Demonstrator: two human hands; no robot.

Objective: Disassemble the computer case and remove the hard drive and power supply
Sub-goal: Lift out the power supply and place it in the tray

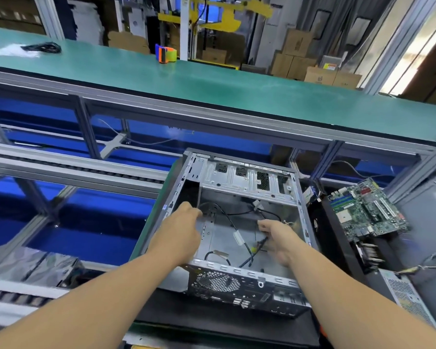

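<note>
— Computer case (247, 187), where is it sitting for you?

— Low and centre, open side up, on a dark mat (212, 323). Its rear panel, with the round fan grille (217, 282), faces me at six o'clock; the drive cage (247, 178) lies across the far end at twelve.

— And your hands?

— Both are inside it. My left hand (181, 227) is at about nine o'clock of the case, reaching over the left wall, fingers curled down at a black cable (212, 206) by the inner bracket. The fingertips are hidden from me, so I cannot tell whether they have the cable or only touch it.

— The right?

— My right hand (277, 238) is at about three o'clock, fingers bent round a bundle of black wires (258, 245) that runs down toward the rear panel; I have that bundle pinched. A white connector (238, 238) hangs on another cable between my two hands.

— Anything already out?

— A green motherboard (368, 210) lies at three o'clock of the case, well apart from it, on a dark slab. At five o'clock there is a grey perforated box (408, 298) trailing wires. Far off at eleven o'clock, a tape dispenser (165, 54) stands on the green bench (212, 79).
</note>
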